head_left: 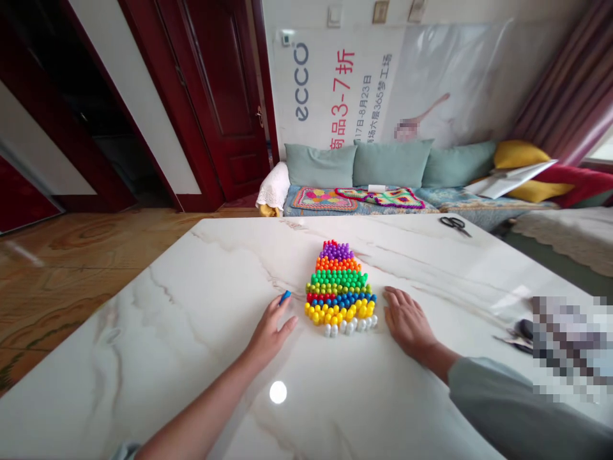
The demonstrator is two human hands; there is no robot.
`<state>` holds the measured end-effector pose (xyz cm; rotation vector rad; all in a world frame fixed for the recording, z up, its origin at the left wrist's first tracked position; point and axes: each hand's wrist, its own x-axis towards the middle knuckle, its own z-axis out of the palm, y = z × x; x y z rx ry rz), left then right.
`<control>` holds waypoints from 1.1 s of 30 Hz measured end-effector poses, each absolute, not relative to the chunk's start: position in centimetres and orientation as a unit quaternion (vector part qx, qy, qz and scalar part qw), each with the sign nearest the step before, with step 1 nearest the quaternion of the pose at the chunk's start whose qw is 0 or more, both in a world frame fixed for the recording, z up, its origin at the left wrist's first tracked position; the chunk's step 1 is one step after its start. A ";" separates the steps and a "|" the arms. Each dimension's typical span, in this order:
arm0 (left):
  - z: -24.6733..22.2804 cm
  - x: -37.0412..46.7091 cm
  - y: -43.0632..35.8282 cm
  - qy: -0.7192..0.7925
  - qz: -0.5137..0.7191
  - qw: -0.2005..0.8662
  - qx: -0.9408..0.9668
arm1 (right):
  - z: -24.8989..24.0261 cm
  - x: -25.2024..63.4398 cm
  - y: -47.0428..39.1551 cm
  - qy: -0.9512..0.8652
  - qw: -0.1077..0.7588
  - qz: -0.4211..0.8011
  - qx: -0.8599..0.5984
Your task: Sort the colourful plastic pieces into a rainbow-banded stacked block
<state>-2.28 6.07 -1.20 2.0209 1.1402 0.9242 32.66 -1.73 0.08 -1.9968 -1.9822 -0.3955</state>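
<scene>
My left hand point(272, 329) rests at the left of a block of colourful rounded pieces, with a small blue piece point(285, 297) at its fingertips. Whether that piece is a peg or something else I cannot tell. On the other side, my right hand point(406, 319) lies palm down on the table with fingers stretched out, close to the block's right edge. The rounded pieces point(338, 279) look like beads or pegs and stand in rows: red and purple at the far end, then orange, green, olive, red with blue, yellow, and white nearest me.
The marble-patterned table point(191, 319) carries black-handled scissors point(453, 223) at its far right edge. A second dark-handled tool point(520, 335) lies at the right, beside a blurred-out patch. Beyond the table stands a sofa with green cushions point(393, 163).
</scene>
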 end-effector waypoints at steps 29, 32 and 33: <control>5.7 3.1 -5.5 0.380 0.359 0.449 0.725 | 7.2 17.4 -8.2 -0.758 0.162 0.108 -0.623; 6.2 3.5 -5.2 0.354 0.360 0.423 0.753 | 7.8 18.3 -7.5 -0.742 0.183 0.086 -0.639; 6.2 3.5 -4.7 0.347 0.372 0.396 0.764 | 8.1 19.0 -7.2 -0.734 0.203 0.075 -0.643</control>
